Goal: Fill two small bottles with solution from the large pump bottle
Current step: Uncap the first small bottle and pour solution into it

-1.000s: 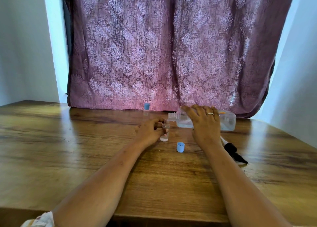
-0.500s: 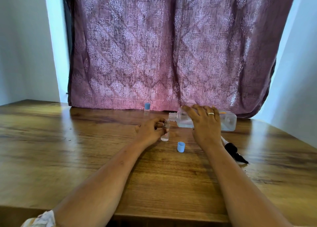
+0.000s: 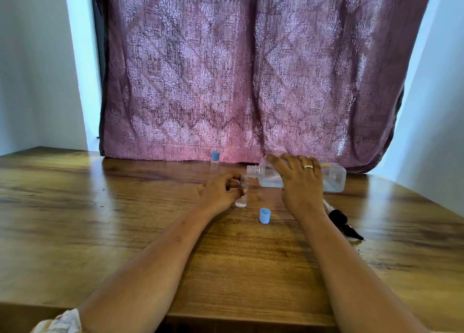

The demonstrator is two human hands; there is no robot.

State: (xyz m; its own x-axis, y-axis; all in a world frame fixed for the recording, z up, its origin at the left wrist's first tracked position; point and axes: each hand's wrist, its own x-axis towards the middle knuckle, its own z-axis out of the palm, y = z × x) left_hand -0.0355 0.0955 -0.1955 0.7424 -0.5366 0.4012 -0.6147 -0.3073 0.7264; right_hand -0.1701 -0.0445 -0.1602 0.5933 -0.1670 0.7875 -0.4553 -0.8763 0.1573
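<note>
The left hand's [image 3: 221,193] fingers pinch an uncapped small bottle [image 3: 241,201] standing on the counter [image 3: 125,219]. The right hand [image 3: 300,182] grips the large bottle [image 3: 334,178], tipped sideways, its open neck just beside the small one's mouth.

Bare wood of the table [image 3: 88,219] spreads across the left half of the frame and the lower middle between the forearms. The crowding is centre-right. The left hand [image 3: 221,194] grips the open small bottle [image 3: 242,195], and the right hand [image 3: 298,182] holds the large bottle [image 3: 335,178], which lies on its side. A loose blue cap [image 3: 265,215] sits in the gap between the hands, and a black pump head [image 3: 342,223] lies just right of the right wrist. Behind, the curtain [image 3: 251,81] closes off the far edge, with a capped small bottle [image 3: 215,159] standing just before it.
</note>
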